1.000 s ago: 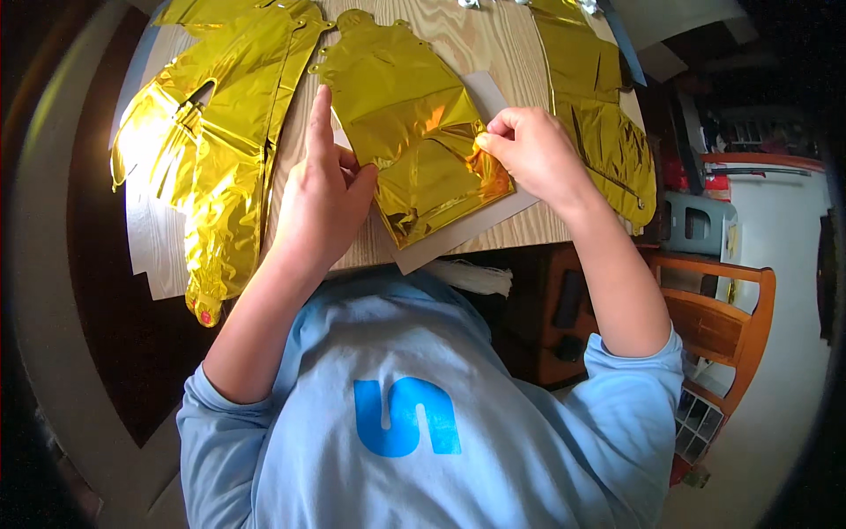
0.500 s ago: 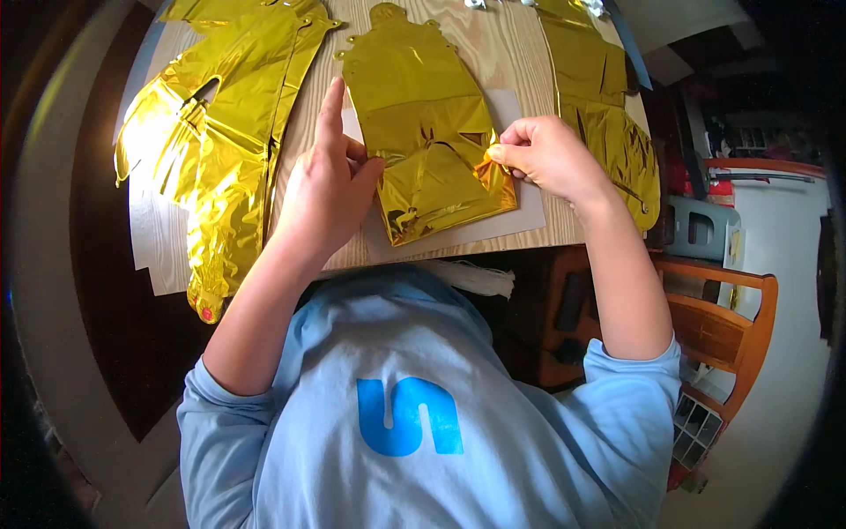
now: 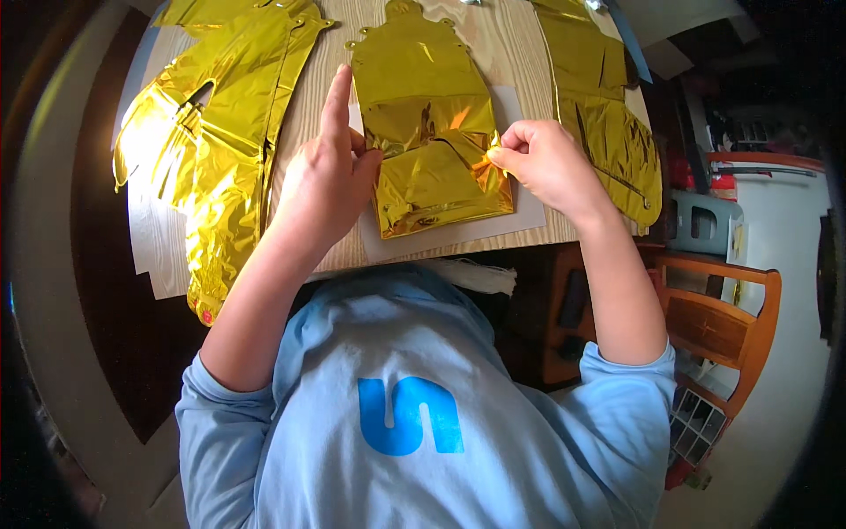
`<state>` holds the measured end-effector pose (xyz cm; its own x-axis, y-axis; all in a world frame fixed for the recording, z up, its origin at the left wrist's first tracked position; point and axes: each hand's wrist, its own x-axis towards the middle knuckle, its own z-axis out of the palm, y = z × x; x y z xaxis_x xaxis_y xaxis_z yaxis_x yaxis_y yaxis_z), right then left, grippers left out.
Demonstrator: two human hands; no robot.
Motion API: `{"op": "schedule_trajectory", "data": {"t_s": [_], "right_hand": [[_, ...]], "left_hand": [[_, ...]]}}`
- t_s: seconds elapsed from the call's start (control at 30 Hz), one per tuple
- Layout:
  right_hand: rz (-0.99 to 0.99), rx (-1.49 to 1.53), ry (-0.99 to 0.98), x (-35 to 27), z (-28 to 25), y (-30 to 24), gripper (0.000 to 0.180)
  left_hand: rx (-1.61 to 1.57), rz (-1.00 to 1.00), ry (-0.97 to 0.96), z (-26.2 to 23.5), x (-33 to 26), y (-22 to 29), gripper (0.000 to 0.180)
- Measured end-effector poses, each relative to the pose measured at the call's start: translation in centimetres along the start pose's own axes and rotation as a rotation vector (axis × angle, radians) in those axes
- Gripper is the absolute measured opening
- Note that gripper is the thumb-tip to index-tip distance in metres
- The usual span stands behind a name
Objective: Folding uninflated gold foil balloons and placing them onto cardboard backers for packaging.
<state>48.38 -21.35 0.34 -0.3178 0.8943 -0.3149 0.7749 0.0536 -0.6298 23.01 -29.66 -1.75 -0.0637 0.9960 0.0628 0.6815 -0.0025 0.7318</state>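
Note:
A flat gold foil balloon (image 3: 427, 132) lies on a white card (image 3: 458, 231) on the wooden table (image 3: 493, 53), its lower part folded up. My left hand (image 3: 328, 181) presses on the balloon's left edge, index finger stretched out along it. At the right edge, my right hand (image 3: 546, 163) pinches the foil between thumb and fingers. Both forearms come up from my light blue shirt.
A larger crumpled gold foil balloon (image 3: 207, 141) lies at the left, partly over the table edge. Another gold foil piece (image 3: 608, 115) lies at the right. A wooden chair (image 3: 718, 322) stands at lower right. A white cloth (image 3: 476, 273) hangs under the table edge.
The gold balloon has been straightened and now lies squarer on the card. Both hands moved with it, the right hand staying pinched on the right edge.

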Motion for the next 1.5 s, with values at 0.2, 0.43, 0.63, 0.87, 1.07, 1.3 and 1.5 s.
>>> {"op": "schedule_trajectory", "data": {"t_s": [0.2, 0.43, 0.63, 0.87, 1.07, 1.3, 1.5], "right_hand": [[-0.03, -0.115, 0.03, -0.3, 0.0, -0.9, 0.021], [-0.026, -0.13, 0.044, -0.4, 0.1, -1.1, 0.021], [-0.088, -0.113, 0.105, -0.4, 0.6, -0.4, 0.022], [-0.088, -0.305, 0.161, -1.4, 0.0, -1.4, 0.026], [-0.728, -0.508, 0.44, -4.2, 3.8, -0.6, 0.05], [-0.564, -0.562, 0.142, -5.8, 6.7, 1.3, 0.085], [-0.529, -0.56, 0.086, -5.9, 6.5, 0.9, 0.092]], "left_hand": [[0.106, 0.07, 0.069, 0.8, -0.4, -0.5, 0.097], [0.407, 0.554, 0.25, 0.3, -0.5, 0.6, 0.05], [0.23, 0.699, -0.029, 1.2, -0.5, -0.2, 0.024], [0.164, 0.68, -0.057, 1.0, -0.3, -0.8, 0.024], [0.151, 0.668, -0.068, 0.9, -0.3, -0.6, 0.025], [0.163, 0.678, -0.077, 0.8, -0.2, -0.8, 0.027], [0.228, 0.711, -0.079, 0.9, 0.1, 0.2, 0.032]]}}
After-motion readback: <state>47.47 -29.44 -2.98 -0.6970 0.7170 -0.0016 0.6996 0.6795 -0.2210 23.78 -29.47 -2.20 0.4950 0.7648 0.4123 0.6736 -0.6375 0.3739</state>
